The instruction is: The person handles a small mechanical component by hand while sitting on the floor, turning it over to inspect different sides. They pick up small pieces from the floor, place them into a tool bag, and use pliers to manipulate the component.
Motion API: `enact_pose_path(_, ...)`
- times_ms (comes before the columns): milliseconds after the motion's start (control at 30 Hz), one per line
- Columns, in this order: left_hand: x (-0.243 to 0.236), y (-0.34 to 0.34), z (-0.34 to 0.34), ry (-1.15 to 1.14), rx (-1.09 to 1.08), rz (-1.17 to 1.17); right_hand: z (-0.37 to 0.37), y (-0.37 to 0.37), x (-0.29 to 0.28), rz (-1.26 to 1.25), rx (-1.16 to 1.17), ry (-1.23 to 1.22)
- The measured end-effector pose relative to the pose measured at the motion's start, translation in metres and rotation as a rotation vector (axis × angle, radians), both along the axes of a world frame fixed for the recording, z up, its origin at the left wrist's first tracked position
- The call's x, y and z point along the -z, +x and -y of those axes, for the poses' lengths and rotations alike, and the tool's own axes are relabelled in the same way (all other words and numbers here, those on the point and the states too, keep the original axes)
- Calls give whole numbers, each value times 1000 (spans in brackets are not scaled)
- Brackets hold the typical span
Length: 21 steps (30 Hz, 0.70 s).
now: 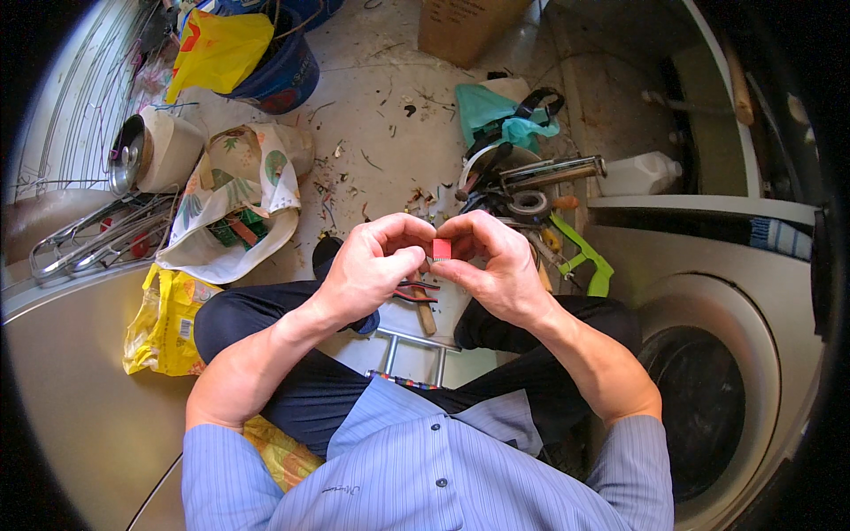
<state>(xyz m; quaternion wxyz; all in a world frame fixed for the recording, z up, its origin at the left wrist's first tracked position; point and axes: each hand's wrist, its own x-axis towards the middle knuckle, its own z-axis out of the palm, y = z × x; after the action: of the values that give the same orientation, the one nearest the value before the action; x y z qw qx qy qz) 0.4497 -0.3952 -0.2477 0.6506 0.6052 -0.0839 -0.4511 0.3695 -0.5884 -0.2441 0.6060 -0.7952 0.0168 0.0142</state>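
In front of me, above my lap, a small red block (442,249) with a row of fine pin-like teeth along its lower edge is pinched between the thumb and forefinger of my right hand (500,270). My left hand (367,270) is closed, with curled fingers and thumb tip right at the block's left side. What lies between those left fingers is hidden. Below the hands lie pliers (414,292) with red and black handles. Beside them is a wooden handle (426,319), its other end hidden.
A patterned cloth bag (235,252) with green boards lies left; a yellow bag (168,323) is nearer. Right are piled tools (531,199), a lime-green tool (591,257) and a front-loading washer (708,292). Blue bucket (288,80) and cardboard box (469,26) stand beyond scattered scraps.
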Motion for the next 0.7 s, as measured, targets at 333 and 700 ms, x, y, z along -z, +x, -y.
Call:
enact_pose_path(333,0,2,4,-142,-72,-295,3,1,-2,-10,-66,79)
enact_pose_path(700,4,4,1,-202,-91,-443,4,0,0,-239,-35,448)
